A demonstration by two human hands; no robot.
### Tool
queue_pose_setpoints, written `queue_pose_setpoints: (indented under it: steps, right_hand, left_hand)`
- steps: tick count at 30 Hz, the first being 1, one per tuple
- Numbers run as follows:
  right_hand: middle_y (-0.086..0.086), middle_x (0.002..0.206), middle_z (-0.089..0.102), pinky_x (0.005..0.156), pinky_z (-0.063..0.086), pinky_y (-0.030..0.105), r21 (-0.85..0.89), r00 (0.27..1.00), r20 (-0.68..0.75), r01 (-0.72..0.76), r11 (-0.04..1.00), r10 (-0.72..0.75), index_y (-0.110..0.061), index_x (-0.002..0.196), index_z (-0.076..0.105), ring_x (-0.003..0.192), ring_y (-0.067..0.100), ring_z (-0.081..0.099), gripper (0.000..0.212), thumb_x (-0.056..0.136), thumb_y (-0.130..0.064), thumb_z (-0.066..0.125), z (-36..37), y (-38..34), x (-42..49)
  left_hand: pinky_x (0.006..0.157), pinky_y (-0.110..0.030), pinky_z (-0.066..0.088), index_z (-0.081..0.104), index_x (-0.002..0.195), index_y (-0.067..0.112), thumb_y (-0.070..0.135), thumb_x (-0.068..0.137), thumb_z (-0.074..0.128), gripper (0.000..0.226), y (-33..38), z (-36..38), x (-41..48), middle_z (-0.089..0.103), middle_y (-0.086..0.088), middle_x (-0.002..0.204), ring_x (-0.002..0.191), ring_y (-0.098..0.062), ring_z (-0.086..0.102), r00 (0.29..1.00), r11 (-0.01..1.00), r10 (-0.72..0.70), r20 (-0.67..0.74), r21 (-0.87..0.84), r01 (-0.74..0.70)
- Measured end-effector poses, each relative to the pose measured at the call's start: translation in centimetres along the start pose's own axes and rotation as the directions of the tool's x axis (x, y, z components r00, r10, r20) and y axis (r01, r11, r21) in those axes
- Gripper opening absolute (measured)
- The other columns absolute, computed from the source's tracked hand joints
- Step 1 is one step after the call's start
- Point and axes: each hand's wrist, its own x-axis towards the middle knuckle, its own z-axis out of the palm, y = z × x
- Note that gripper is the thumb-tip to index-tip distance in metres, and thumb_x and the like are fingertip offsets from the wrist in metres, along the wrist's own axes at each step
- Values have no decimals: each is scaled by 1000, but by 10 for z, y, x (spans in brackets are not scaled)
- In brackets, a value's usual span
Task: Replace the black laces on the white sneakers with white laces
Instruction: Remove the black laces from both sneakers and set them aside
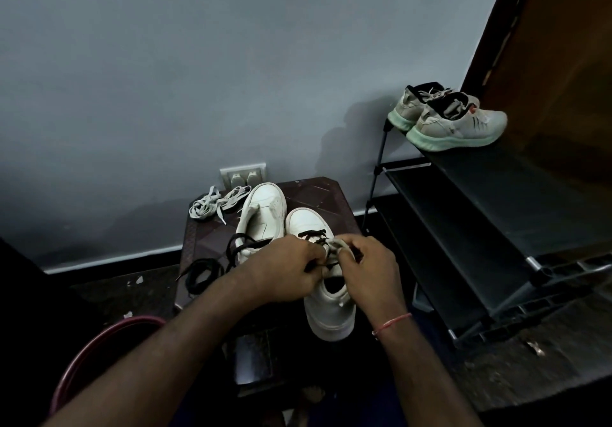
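Observation:
Two white sneakers stand on a small dark brown table [318, 191]. The near sneaker [328, 307] still carries a black lace [313, 235] across its front eyelets. My left hand [281, 269] pinches that black lace at the sneaker's tongue. My right hand [371, 267] grips the tongue and upper just beside it. The far sneaker [263, 214] has no lace in it. A loose black lace [203, 272] lies coiled on the table to its left. White laces [215, 204] lie bunched at the table's back left corner.
A black shoe rack [490, 227] stands to the right, with a pair of grey running shoes [453, 118] with green soles on its top shelf. A wall socket [243, 174] sits behind the table. A red hoop [109, 343] shows at lower left.

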Motion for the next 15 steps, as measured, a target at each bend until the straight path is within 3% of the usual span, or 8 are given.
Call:
queue_pose_setpoints:
  steps: [3, 6, 7, 8, 10, 12, 15]
  right_hand:
    - [-11, 93, 64, 78, 54, 35, -5, 1000, -1, 5, 1000, -5, -37, 98, 71, 82, 11, 64, 19, 86, -26, 60, 2, 0, 0]
    - [-10, 94, 63, 78, 54, 35, -34, 1000, 12, 13, 999, -12, -35, 98, 70, 82, 12, 64, 17, 87, -28, 60, 3, -1, -2]
    - [-10, 94, 63, 78, 54, 35, -45, 1000, 12, 13, 999, -13, -34, 98, 70, 83, 12, 64, 16, 87, -28, 60, 3, -2, -1]
    - [-10, 93, 63, 78, 54, 35, -52, 1000, 11, 10, 999, -10, -34, 98, 70, 83, 12, 64, 15, 87, -29, 60, 3, -2, -1]
    - [-11, 90, 64, 76, 55, 35, -56, 1000, 7, -3, 998, 3, -34, 96, 69, 81, 10, 64, 14, 86, -31, 61, 2, -2, -2]
    - [-13, 85, 66, 74, 55, 35, -43, 1000, -7, -16, 999, 15, -35, 93, 69, 77, 7, 64, 13, 82, -34, 62, 0, -2, -4]
    - [-14, 77, 68, 71, 56, 34, -23, 999, -18, -32, 999, 31, -33, 86, 69, 71, 2, 64, 10, 77, -35, 65, -1, -1, -6]
  left_hand:
    - [58, -26, 32, 61, 77, 14, 26, 90, 61, 18, -4, -11, 1, 49, 9, 57, 53, -6, 45, 993, 991, -63, -104, -122, 50]
    - [58, -24, 31, 64, 86, 12, 22, 91, 63, 11, -11, -32, 10, 54, 8, 62, 55, -3, 47, 893, 974, -162, -420, -213, 76]
    - [65, -22, 35, 65, 96, 12, 19, 90, 64, 9, -14, -39, 13, 62, 2, 78, 67, -6, 55, 855, 977, -153, -495, -208, 55]
    - [77, -20, 39, 63, 111, 11, 16, 88, 66, 24, -17, -44, 16, 63, -4, 104, 88, -13, 60, 845, 983, -135, -518, -175, 50]
    - [105, -28, 35, 45, 139, 12, 18, 86, 68, 59, -25, -44, 19, 30, -10, 150, 132, -23, 41, 898, 992, -109, -427, -105, 71]
    - [115, -32, 24, 32, 148, 14, 24, 85, 69, 73, -22, -33, 16, 2, -8, 161, 146, -26, 18, 921, 992, -116, -371, -79, 93]
    - [109, -19, 20, 47, 137, 15, 26, 82, 69, 60, -6, -4, -1, 14, -9, 158, 142, -23, 25, 875, 992, -122, -469, -91, 90]
